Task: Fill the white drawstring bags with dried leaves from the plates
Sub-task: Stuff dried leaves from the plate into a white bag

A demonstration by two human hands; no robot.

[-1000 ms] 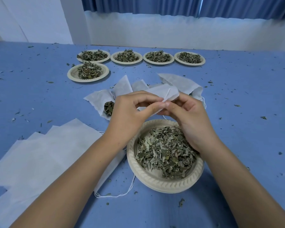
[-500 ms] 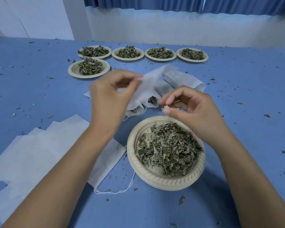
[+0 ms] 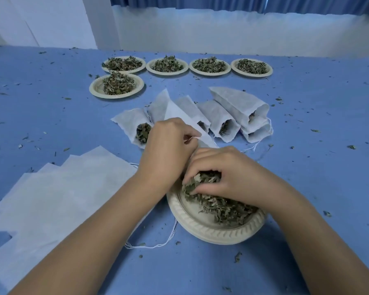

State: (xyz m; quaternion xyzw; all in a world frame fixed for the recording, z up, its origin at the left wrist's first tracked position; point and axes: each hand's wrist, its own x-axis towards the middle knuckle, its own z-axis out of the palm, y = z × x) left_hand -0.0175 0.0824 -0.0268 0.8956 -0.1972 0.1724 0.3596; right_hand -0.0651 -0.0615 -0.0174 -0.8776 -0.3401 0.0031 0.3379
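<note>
At the far left a stack of flat white bags point(image 3: 58, 194) is laid on the blue table point(image 3: 307, 167), fanned so that several corners are seen. Thin white strings point(image 3: 156, 245) trail out from under its near edge. Farther back, a single plate point(image 3: 96, 88) heaped with dried leaves is set just in front of the leftmost of a back row of four plates point(image 3: 167, 73), each heaped likewise.

Nearer, a filled bag point(image 3: 126, 122) lies with its mouth turned toward the person, and leaves are seen inside it. Just beside it the left hand point(image 3: 168, 145) is held with thumb and fingertips pressed together in a pinch on the mouth edge of an open bag point(image 3: 179, 113), which slants away over the other bags. Whether hem or string is pinched cannot be told.

Touching that hand, the right hand point(image 3: 232, 175) is lowered onto the near plate point(image 3: 211, 233), its fingers curled round a clump of leaves point(image 3: 200, 180) at the plate's far left side. The remaining leaves point(image 3: 228, 209) are spread across the plate, partly covered by the hand.

To the right, more filled bags point(image 3: 239, 103) are laid overlapping, mouths toward the person, with leaves visible in some. Loose leaf bits point(image 3: 352, 147) are scattered over the table.
</note>
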